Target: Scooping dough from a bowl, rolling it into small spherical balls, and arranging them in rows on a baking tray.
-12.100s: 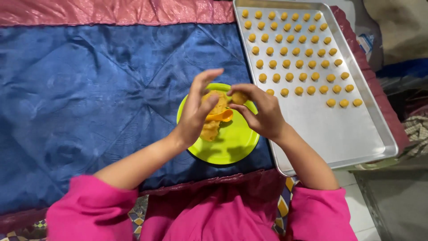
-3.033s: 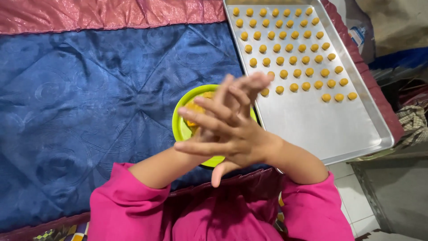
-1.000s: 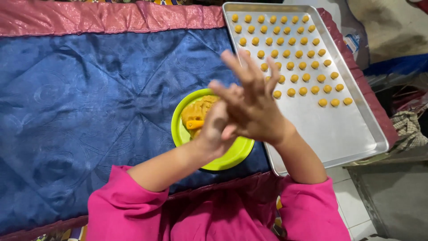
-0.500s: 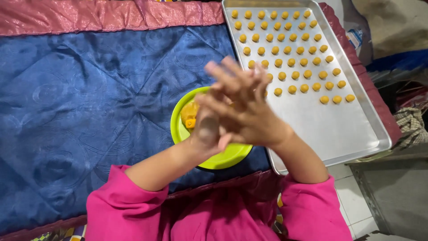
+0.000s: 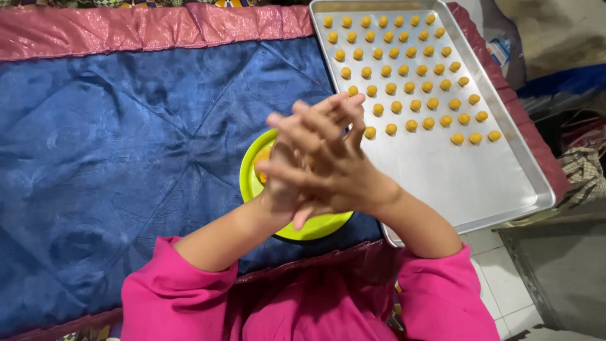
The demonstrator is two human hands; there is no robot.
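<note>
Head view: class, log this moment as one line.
right hand pressed flat over left hand | above green plate | dough balls on tray

A blue quilted spread (image 5: 126,145) with a pink satin border (image 5: 151,28) covers the surface. Directly on it sit 2 things — a lime-green plate (image 5: 315,226) near the front edge, and just to its right a long metal baking tray (image 5: 467,183), its far half filled with rows of small orange dough balls (image 5: 410,69).
</note>
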